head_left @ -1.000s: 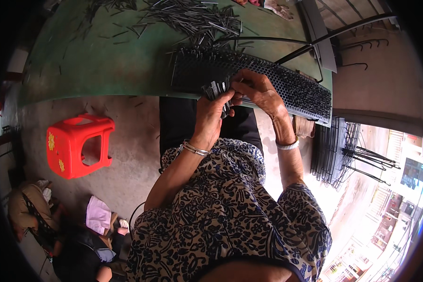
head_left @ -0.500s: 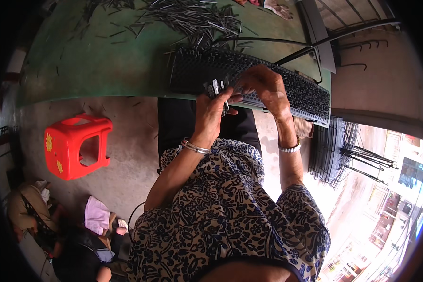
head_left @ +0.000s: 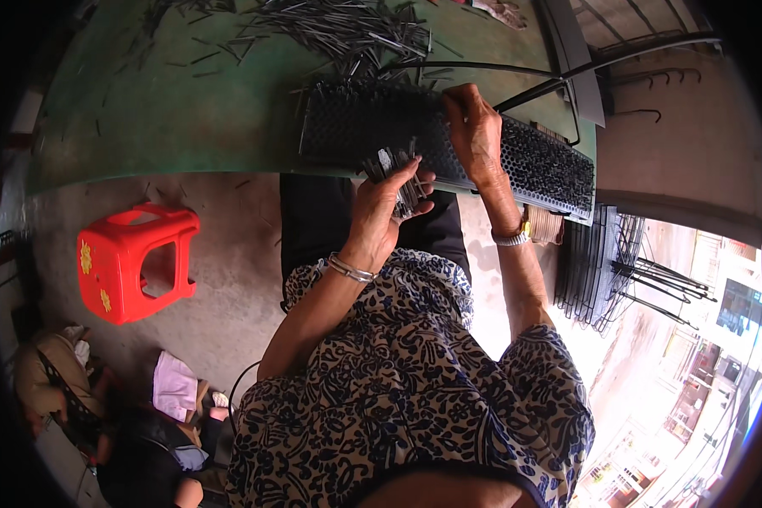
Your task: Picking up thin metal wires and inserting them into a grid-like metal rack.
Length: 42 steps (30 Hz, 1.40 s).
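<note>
A bundle of thin dark strips (head_left: pixel 407 196) is clasped in my left hand (head_left: pixel 381 199), some with bright, shiny faces. That hand is just in front of a long black tray full of small holes (head_left: pixel 347 127). Over the middle of the tray, my right hand (head_left: pixel 477 135) points down with fingers pinched together at its far side. Whatever is between those fingertips is too small or hidden to make out. Many strips stand upright in the tray's right part (head_left: pixel 550 165), and more line its far left edge.
Loose dark strips (head_left: pixel 372 34) lie heaped on the green table (head_left: pixel 169 110) beyond the tray. A black metal bar (head_left: pixel 601 66) crosses at the right. On the floor stand a red plastic stool (head_left: pixel 110 262) at left and black wire racks (head_left: pixel 597 271) at right. People sit at lower left.
My right hand has moved away from the left hand, rightward and farther over the tray. The left hand has opened its fingers a little around the strips.
</note>
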Each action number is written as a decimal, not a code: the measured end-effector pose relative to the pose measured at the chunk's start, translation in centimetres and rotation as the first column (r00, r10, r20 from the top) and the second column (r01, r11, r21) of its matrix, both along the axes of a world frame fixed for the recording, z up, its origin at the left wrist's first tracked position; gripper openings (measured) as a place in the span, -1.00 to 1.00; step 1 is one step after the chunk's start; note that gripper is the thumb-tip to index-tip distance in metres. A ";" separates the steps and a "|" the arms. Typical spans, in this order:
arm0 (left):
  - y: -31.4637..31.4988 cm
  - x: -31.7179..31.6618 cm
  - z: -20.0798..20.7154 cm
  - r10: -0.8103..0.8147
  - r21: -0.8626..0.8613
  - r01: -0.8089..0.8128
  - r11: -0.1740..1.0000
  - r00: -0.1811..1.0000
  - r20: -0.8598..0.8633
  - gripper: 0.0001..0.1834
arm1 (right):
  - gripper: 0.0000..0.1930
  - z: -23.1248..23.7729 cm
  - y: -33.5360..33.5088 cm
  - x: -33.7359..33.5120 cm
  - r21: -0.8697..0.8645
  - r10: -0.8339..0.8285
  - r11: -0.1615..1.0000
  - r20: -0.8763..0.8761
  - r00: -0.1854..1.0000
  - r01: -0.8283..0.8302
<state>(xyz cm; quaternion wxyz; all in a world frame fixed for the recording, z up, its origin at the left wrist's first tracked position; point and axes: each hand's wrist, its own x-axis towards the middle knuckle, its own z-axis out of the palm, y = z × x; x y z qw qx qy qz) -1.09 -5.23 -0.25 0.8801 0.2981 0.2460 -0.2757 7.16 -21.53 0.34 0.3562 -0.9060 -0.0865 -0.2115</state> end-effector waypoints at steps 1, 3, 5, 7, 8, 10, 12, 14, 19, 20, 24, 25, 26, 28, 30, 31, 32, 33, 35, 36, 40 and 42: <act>0.0 -0.1 -0.2 -0.008 0.029 0.007 1.000 1.000 0.026 -0.79 | -0.93 0.1 0.0 0.0 0.001 0.031 1.000 0.009 0.999 -0.031; -0.1 -0.1 -0.4 -0.020 0.059 0.016 0.998 0.998 0.054 -0.79 | -0.92 0.1 -0.2 0.1 -0.023 0.049 0.999 0.024 0.999 -0.048; -0.3 -0.1 -0.5 -0.004 0.060 0.000 0.998 0.997 0.072 -0.82 | -0.92 0.3 -0.4 0.4 -0.047 0.067 0.997 0.038 0.997 -0.065; -0.4 0.0 -0.4 0.011 0.064 -0.016 0.998 0.997 0.079 -0.83 | -0.89 0.7 -0.7 0.7 -0.057 0.155 0.986 0.013 0.988 -0.154; -0.4 0.0 -0.4 0.028 0.068 -0.033 0.997 0.996 0.084 -0.85 | -0.89 0.8 -0.8 0.8 -0.056 0.154 0.987 0.015 0.988 -0.153; -0.4 0.0 -0.4 0.032 0.072 -0.039 0.997 0.996 0.089 -0.86 | -0.87 1.0 -1.0 1.0 -0.109 0.182 0.978 0.041 0.982 -0.177; -0.2 0.0 -0.4 0.036 0.076 -0.044 0.996 0.995 0.093 -0.86 | -0.86 1.1 -1.2 1.0 -0.101 0.193 0.977 0.021 0.981 -0.190; -0.1 0.0 -0.3 0.050 0.029 -0.053 0.998 0.995 0.084 -0.87 | -0.85 0.9 -1.3 1.0 -0.093 0.202 0.975 -0.001 0.979 -0.201; -0.1 0.0 -0.1 0.081 0.062 -0.085 0.994 0.995 0.060 -0.80 | -0.84 0.0 -1.2 0.9 -0.276 0.241 0.937 0.064 0.968 -0.215; -0.1 0.0 -0.1 0.075 0.072 -0.079 0.994 0.995 0.064 -0.80 | -0.84 0.1 -1.1 0.8 -0.277 0.240 0.937 0.066 0.969 -0.213; -0.2 0.1 0.2 0.086 0.090 -0.091 0.992 0.995 0.058 -0.81 | -0.83 -0.1 -0.8 -0.3 -0.341 0.159 0.933 0.108 0.981 -0.114; -0.3 0.1 0.3 0.078 0.091 -0.085 0.992 0.994 0.071 -0.81 | -0.82 -0.2 -0.8 -0.5 -0.351 0.140 0.932 0.109 0.984 -0.094; -0.4 0.1 0.3 0.070 0.091 -0.078 0.993 0.994 0.083 -0.81 | -0.82 -0.2 -1.0 -1.0 -0.350 0.136 0.932 0.110 0.984 -0.090; -0.4 0.1 0.3 0.063 0.091 -0.071 0.993 0.994 0.089 -0.83 | -0.83 1.2 -0.2 -2.5 0.088 0.053 0.995 -0.130 0.990 -0.042; -0.5 0.0 0.3 0.046 0.089 -0.054 0.995 0.994 0.095 -0.84 | -0.82 2.2 0.2 -4.3 0.244 0.173 0.963 -0.237 0.956 -0.114; -0.6 -0.1 0.4 0.056 0.102 -0.069 0.992 0.991 0.125 -0.83 | -0.80 2.7 0.3 -5.0 0.400 0.302 0.902 -0.319 0.899 -0.161; -0.7 -0.2 0.4 0.066 0.114 -0.084 0.990 0.986 0.154 -0.82 | -0.78 2.8 0.3 -5.4 0.550 0.435 0.815 -0.372 0.820 -0.183; -0.8 -0.2 0.5 0.061 0.114 -0.079 0.990 0.986 0.155 -0.82 | -0.78 2.6 0.3 -5.4 0.530 0.435 0.827 -0.396 0.809 -0.186; -0.9 -0.4 0.5 -0.006 0.139 -0.014 0.990 0.990 0.143 -0.81 | -0.78 3.1 -0.3 -5.7 0.607 0.470 0.784 -0.440 0.765 -0.132; -1.0 -0.5 0.5 -0.009 0.139 -0.011 0.990 0.990 0.143 -0.81 | -0.79 3.4 -0.4 -5.8 0.675 0.512 0.734 -0.477 0.714 -0.075; -1.2 -0.7 0.4 -0.057 0.218 0.018 0.976 0.983 0.176 -0.80 | -0.81 3.1 -0.7 -6.0 0.544 0.419 0.834 -0.525 0.741 -0.085; -1.2 -0.7 0.6 -0.083 0.258 0.036 0.965 0.981 0.174 -0.80 | -0.83 3.4 -0.5 -6.2 0.572 0.409 0.819 -0.536 0.738 -0.038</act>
